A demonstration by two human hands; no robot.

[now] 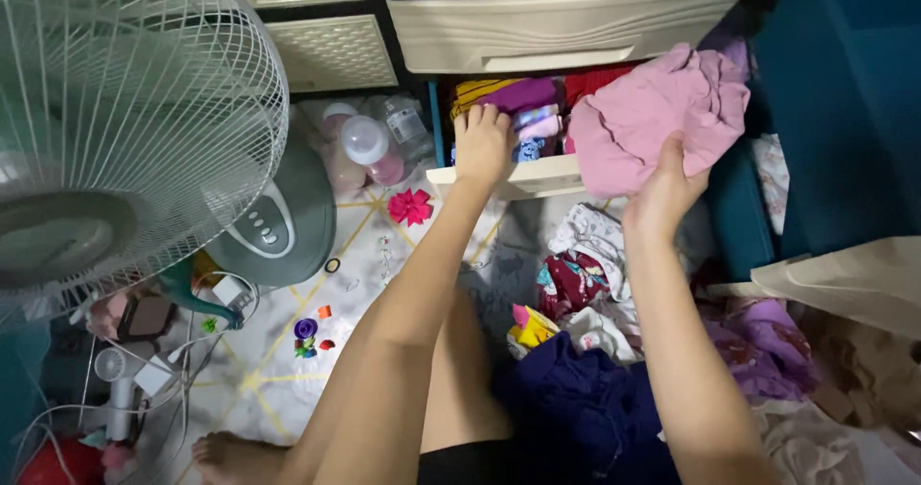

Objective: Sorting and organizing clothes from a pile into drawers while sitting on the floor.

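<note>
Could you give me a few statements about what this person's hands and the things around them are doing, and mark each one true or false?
1. The right hand grips a pink garment over the open drawer. True.
2. The left hand holds a baby bottle. False: it rests on the folded clothes in the drawer; the baby bottles stand apart on the floor.
3. A white standing fan is at the left. True.
4. The drawer is empty. False: it holds rolled clothes in yellow, purple and red.
5. A pink bow lies on the floor mat. True.
</note>
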